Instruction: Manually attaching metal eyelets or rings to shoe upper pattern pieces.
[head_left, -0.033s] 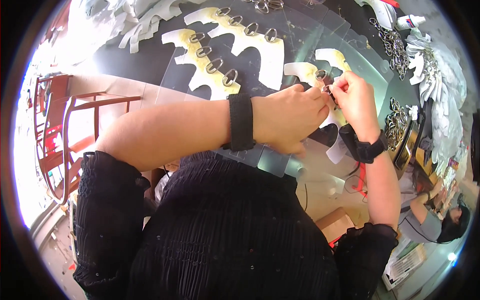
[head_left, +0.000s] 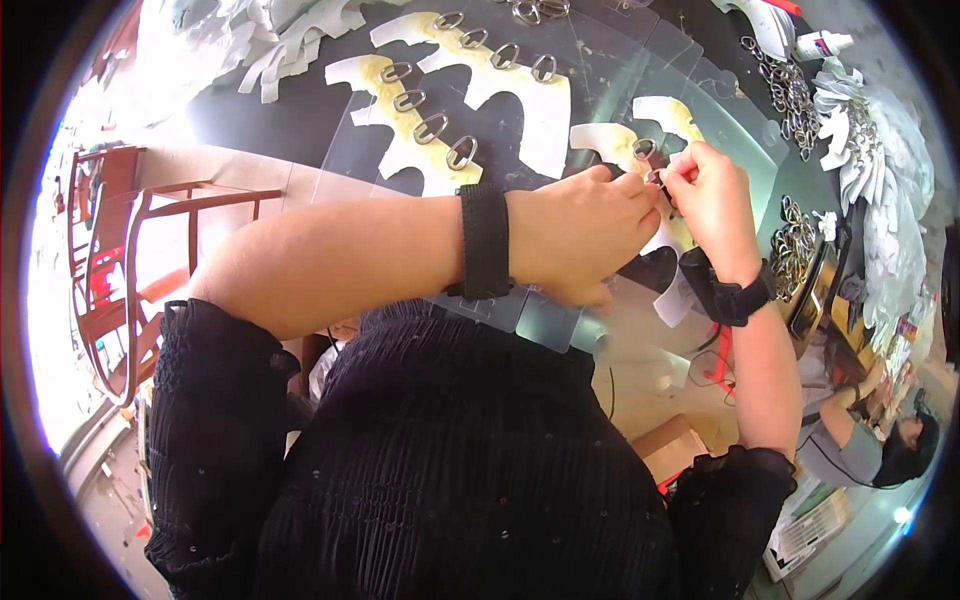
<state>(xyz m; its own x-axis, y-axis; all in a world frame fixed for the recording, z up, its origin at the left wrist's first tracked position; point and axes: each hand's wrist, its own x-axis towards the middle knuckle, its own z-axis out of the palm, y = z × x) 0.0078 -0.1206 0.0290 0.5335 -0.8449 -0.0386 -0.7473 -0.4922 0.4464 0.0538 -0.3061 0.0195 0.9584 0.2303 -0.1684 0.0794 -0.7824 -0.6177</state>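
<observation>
Near your edge of the tabletop (head_left: 265, 128) lies a white cut-out (head_left: 604, 142). Your left hand (head_left: 583, 232) curls half-closed over it, its hold hidden; your right hand (head_left: 716, 208) pinches a small metal piece (head_left: 654, 176).

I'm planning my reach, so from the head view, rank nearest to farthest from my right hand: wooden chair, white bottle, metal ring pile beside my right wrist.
From your right hand:
1. Metal ring pile, just right of the wrist.
2. White bottle, upper right.
3. Wooden chair, far left.
</observation>
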